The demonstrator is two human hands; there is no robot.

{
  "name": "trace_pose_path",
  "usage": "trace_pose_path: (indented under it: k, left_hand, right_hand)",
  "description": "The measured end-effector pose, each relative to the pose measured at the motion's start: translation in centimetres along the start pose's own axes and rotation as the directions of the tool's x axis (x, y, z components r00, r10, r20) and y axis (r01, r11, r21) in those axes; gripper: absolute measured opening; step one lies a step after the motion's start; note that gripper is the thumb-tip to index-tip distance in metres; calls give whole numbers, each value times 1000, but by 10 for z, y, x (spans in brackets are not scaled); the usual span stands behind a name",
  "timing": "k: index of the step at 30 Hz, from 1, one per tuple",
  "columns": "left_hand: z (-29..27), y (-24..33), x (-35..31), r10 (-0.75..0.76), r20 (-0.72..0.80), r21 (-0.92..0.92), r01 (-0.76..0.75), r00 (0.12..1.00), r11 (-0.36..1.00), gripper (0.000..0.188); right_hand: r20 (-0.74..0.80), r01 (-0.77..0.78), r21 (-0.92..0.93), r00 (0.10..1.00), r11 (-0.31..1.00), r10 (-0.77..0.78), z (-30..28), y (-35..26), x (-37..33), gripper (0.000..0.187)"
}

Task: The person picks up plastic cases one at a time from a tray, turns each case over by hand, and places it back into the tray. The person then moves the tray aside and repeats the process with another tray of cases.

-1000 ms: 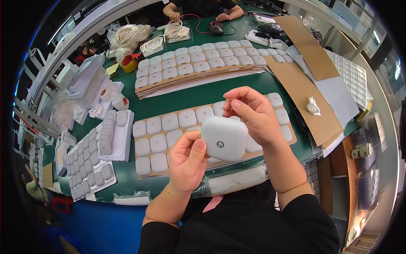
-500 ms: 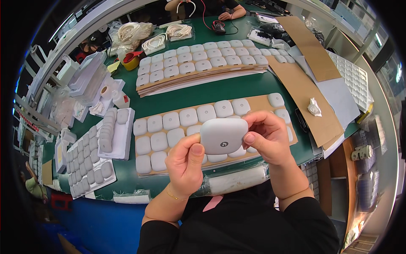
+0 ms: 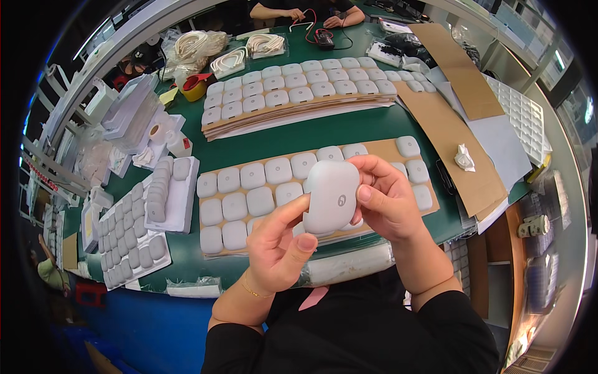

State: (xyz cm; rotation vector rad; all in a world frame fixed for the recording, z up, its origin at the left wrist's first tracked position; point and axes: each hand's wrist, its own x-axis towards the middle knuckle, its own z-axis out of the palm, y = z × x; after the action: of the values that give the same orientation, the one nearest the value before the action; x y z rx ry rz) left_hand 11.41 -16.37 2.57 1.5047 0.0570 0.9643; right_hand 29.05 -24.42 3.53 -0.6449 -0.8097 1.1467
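Note:
A light grey rounded-square plastic casing (image 3: 333,198) with a small dark round logo is held up over the near part of the table. My right hand (image 3: 389,202) is closed on its right edge, thumb in front and fingers behind. At the casing's left side, my left hand (image 3: 278,243) has its thumb apart from the fingers; its fingertips reach the left edge, partly hidden behind it. Below and beyond lie rows of similar grey casings (image 3: 260,201) on a brown cardboard sheet (image 3: 380,149), some hidden by my hands.
More casings cover a cardboard stack (image 3: 299,112) farther back. At left stand white trays (image 3: 187,209) of grey casings and a yellow tape roll (image 3: 193,90). Long cardboard strips (image 3: 448,146) lie at right. Across the table, another person's hands (image 3: 334,22) are near a multimeter (image 3: 324,38).
The casing has turned from lying wide to standing tall and tilted, in my right hand. My left thumb has come off its face. The other person's hand has lowered toward the table.

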Motion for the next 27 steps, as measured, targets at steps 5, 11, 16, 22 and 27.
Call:
trace_pose_path:
  k: [5,11,16,22,27]
  left_hand:
    - [1,-4,0,36,-16,-13,-37,999,999,54]
    - [3,-1,4,4,-33,-12,-5,999,1000,56]
    - [7,-1,12,4,-88,40,-1,996,999,45]
    - [-6,-21,15,-102,-161,81,116,982,990,17]
    - [-21,-40,25,-225,-124,-108,212,966,971,19]
  right_hand:
    - [-11,-73,135,997,988,75,-2,2,0,36]
    - [-9,-80,143,997,987,82,-2,1,0,36]
    - [-43,-24,26,999,999,25,3,-2,-1,36]
    - [-44,52,-295,997,954,-68,9,0,-8,35]
    - [-41,-12,-255,999,967,2,3,-10,-10,35]
